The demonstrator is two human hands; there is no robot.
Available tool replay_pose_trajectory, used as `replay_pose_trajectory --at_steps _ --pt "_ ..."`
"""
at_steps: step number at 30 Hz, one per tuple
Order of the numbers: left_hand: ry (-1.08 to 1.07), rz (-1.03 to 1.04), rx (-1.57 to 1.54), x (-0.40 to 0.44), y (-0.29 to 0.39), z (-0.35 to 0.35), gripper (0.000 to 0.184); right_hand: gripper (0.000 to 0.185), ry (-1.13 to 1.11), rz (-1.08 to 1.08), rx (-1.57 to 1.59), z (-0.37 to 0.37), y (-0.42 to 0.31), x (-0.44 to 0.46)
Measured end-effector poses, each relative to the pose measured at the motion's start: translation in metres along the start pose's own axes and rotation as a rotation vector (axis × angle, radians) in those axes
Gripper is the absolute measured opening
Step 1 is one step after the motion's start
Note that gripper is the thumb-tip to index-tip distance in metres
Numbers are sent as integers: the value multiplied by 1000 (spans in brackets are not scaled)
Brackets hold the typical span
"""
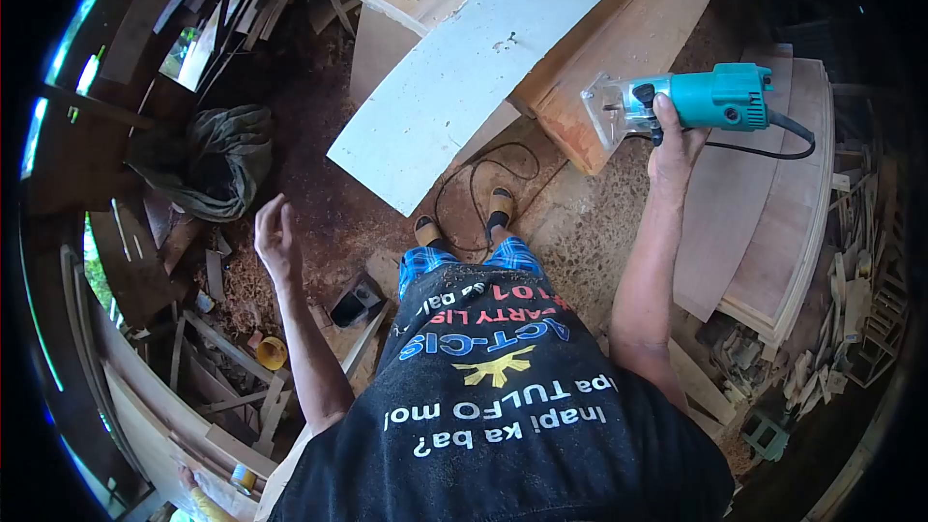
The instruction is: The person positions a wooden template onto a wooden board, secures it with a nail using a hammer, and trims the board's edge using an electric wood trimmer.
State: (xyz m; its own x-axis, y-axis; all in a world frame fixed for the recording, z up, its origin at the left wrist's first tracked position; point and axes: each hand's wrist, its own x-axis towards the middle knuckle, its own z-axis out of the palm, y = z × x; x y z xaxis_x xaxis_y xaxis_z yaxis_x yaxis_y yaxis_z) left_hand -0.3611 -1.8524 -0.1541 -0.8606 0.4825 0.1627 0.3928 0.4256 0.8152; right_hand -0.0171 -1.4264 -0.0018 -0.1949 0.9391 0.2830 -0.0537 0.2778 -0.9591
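Note:
My right hand (pixel 674 135) is wrapped around a teal trim router (pixel 717 100), held sideways with its clear plastic base (pixel 606 114) facing left. A black cord (pixel 788 143) loops from the router's back end. Raised on the other side, my left hand (pixel 278 237) has nothing in it, and its fingers are apart and slightly bent. Between the hands and beyond them lies a long, white-faced curved panel (pixel 483 82). The router's base is near the end of a brown wooden piece (pixel 580 140); whether they touch I cannot tell.
Curved plywood panels (pixel 764 203) stand at right, near piled wood offcuts (pixel 822 348). A dark cloth heap (pixel 217 155) lies left. A cord (pixel 474 179) crosses the floor by my feet. A yellow cup-like container (pixel 272 353) sits lower left, with another person's sleeve (pixel 208 505) below.

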Motion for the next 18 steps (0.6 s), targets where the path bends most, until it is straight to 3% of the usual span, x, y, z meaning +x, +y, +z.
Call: replay_pose_trajectory --at_steps 4,11,18 --pt "32 142 4 37 49 10 21 70 -29 -8 -23 3 1 -4" --pt "-98 326 -130 65 143 41 23 67 -150 -41 -85 21 11 -10" --pt "-449 853 26 71 211 123 31 68 -244 -67 -204 69 5 -25"
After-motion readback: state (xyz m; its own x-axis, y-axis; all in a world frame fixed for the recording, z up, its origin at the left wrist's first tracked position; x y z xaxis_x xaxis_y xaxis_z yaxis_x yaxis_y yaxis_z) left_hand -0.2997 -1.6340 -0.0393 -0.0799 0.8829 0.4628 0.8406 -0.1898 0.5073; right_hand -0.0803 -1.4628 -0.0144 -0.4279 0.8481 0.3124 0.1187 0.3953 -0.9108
